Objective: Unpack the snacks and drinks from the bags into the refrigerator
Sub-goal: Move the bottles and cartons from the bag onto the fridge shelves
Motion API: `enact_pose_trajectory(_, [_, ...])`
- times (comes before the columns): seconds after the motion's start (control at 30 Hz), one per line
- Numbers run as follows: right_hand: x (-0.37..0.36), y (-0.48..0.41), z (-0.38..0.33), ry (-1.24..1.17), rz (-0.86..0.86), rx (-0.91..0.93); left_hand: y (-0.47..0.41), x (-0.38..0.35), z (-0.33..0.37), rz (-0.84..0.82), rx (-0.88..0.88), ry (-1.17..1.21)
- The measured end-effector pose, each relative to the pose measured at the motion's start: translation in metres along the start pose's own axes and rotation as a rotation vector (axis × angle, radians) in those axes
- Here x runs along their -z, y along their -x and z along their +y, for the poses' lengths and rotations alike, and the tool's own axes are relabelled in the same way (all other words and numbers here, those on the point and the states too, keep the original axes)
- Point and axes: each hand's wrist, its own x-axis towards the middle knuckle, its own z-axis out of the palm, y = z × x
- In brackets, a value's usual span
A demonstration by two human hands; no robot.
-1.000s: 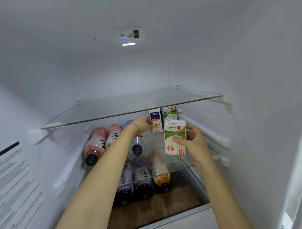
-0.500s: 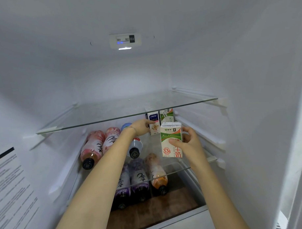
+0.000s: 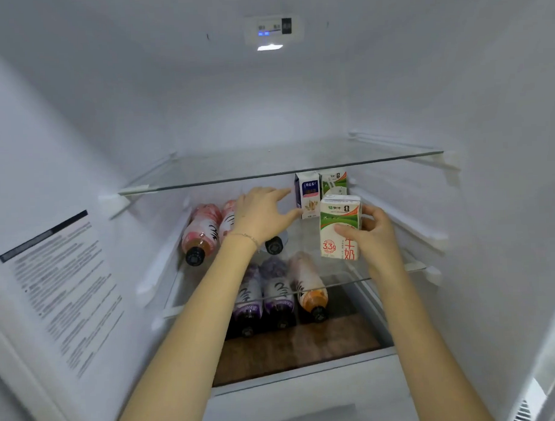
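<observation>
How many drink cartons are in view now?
3: green-white carton in the right hand, purple carton by the left hand, green carton just right of that. Others may be hidden.

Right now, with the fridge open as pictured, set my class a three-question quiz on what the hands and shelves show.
1. True or false: the right hand grips a green carton.
2. The bottles lie: A upright; B on their sides; C upside down.
3. Fill in: the left hand reaches to the ____ carton.

Key: 1 true. 2 B. 3 blue, the blue carton.
</observation>
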Motion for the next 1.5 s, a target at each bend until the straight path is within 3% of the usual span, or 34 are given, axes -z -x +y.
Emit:
enact_pose_trajectory(0.2, [-0.024, -0.002, 0.002, 0.087, -0.045, 0.019, 0.058, 0.006, 0.005, 0.069, 0.076, -0.065])
enact_pose_trajectory(0.4, [-0.005, -0.004, -0.009, 0.605, -0.147, 0.063, 0.096, 0.009, 0.013, 0.113, 0.092, -0.089])
enact_pose_trajectory(0.47, [-0.007, -0.003, -0.008, 0.672, -0.126, 0.085, 0.1, 0.01, 0.012, 0.107, 0.108, -0.098])
enact_pose_trajectory(0.7, [-0.054, -0.02, 0.003, 0.658, -0.066, 0.185, 0.113, 0.015, 0.005, 0.136, 0.143, -0.104])
enact_pose_trajectory(0.97, [-0.07, -0.052, 0.009, 0.604, -0.171, 0.09, 0.121, 0.019, -0.007, 0.191, 0.185, -0.107])
enact_pose_trajectory(1.23, [-0.088, -0.072, 0.016, 0.56, -0.128, 0.054, 0.11, 0.014, 0.003, 0.133, 0.215, -0.063])
enact_pose_trajectory(1.5, [-0.09, -0.095, 0.026, 0.53, -0.098, -0.022, 0.097, 0.008, 0.0, 0.182, 0.212, -0.057])
